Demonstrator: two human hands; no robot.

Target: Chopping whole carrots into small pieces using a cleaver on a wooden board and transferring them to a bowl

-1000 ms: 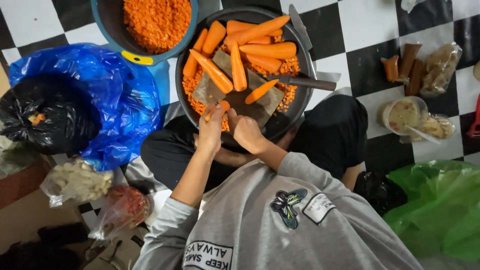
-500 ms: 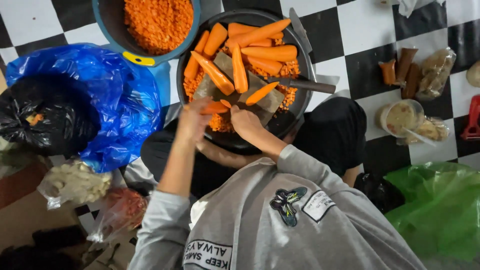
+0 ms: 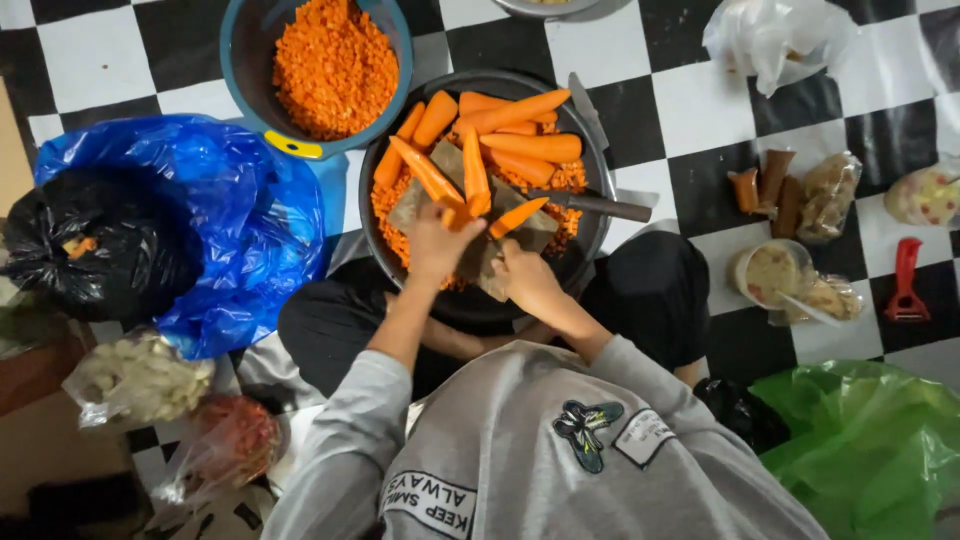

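Note:
A wide dark pan (image 3: 600, 180) on the checkered floor holds several whole peeled carrots (image 3: 530, 145) over grated carrot, with a flat grey board (image 3: 540, 232) lying across it. My left hand (image 3: 435, 243) grips a carrot stub (image 3: 455, 215) against the board. My right hand (image 3: 527, 282) is closed on the board's near edge, beside a short carrot piece (image 3: 517, 217). A dark-handled knife (image 3: 600, 207) lies across the pan's right side. A cleaver blade (image 3: 586, 108) rests on the far rim.
A blue bowl (image 3: 250, 80) of grated carrot stands at the back left. Blue bag (image 3: 250, 220) and black bag (image 3: 90, 250) lie left, a green bag (image 3: 870, 450) at the front right. Small food packets (image 3: 790, 270) and a red tool (image 3: 905, 280) lie right.
My left hand slid left over the board with the carrot, then back right toward the middle. My right hand stayed at the board's near edge.

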